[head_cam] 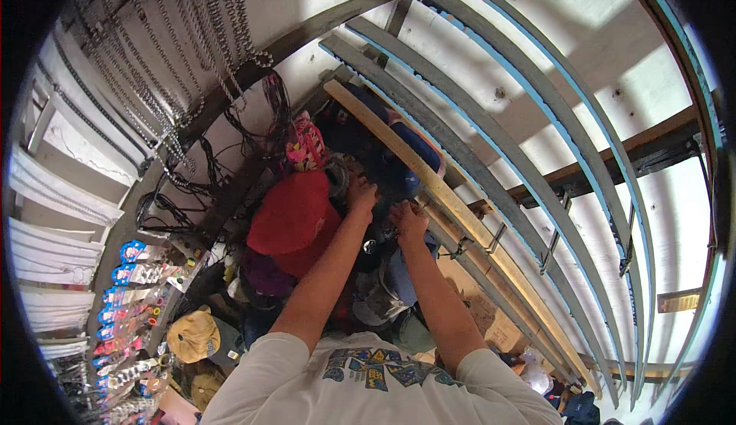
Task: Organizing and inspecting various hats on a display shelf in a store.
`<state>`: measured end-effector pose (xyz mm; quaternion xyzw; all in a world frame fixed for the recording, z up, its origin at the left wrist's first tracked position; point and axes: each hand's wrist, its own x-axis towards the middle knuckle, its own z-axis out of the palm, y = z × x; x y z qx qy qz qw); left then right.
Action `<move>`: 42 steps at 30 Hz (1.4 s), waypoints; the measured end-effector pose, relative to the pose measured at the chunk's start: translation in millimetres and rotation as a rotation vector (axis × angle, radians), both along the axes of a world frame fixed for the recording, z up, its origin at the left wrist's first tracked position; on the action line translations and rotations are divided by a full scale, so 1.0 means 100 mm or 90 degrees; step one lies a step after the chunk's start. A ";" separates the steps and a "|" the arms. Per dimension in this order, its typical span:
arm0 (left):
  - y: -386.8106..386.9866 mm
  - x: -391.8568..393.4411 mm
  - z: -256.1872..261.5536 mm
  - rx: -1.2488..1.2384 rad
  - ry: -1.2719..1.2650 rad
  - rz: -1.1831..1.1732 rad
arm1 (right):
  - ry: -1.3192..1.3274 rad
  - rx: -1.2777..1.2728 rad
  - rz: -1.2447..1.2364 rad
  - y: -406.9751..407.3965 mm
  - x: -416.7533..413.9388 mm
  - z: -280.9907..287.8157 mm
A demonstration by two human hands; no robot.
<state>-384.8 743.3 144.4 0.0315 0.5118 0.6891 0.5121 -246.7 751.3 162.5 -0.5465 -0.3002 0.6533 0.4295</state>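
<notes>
My left hand (361, 195) reaches in beside a grey cap (338, 177), its fingers curled near the cap's edge; whether it grips the cap is unclear. Close to its right, my right hand (409, 219) has its fingers bent over dark items by a wooden rail, and what lies under them is hidden. A red cap (293, 212) sits just left of my left forearm, above a purple cap (267, 275). Below my right hand are a blue cap (399, 272) and a grey cap with a curved brim (372, 304). A dark blue cap (415, 143) lies behind the wooden rail.
Metal chains (167, 68) and black cords (167, 209) hang at left, above carded small goods (129, 275). A wooden rail (402, 154) and grey slats (489, 120) run along the right. A tan cap (192, 336) and a cardboard box (500, 330) lie lower down.
</notes>
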 end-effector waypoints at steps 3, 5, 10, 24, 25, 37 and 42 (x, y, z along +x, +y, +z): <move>-0.01 0.04 -0.05 -0.005 -0.024 0.037 | -0.103 0.056 0.036 -0.01 0.04 -0.07; -0.01 0.03 -0.07 -0.024 -0.052 0.033 | -0.127 0.109 0.043 -0.03 0.02 -0.13; 0.07 -0.03 -0.14 -0.051 -0.011 -0.014 | -0.098 0.161 0.070 -0.04 -0.02 -0.16; 0.02 -0.11 -0.10 0.046 -0.045 -0.015 | -0.072 0.114 0.104 -0.11 -0.02 -0.04; 0.02 -0.12 -0.12 0.051 -0.087 -0.018 | -0.066 0.110 0.103 -0.11 -0.01 -0.03; 0.05 -0.05 -0.10 0.004 -0.011 -0.010 | -0.051 0.173 0.125 -0.41 0.30 0.07; 0.01 -0.03 -0.15 0.024 -0.091 0.000 | -0.076 0.101 0.113 -0.61 0.51 0.24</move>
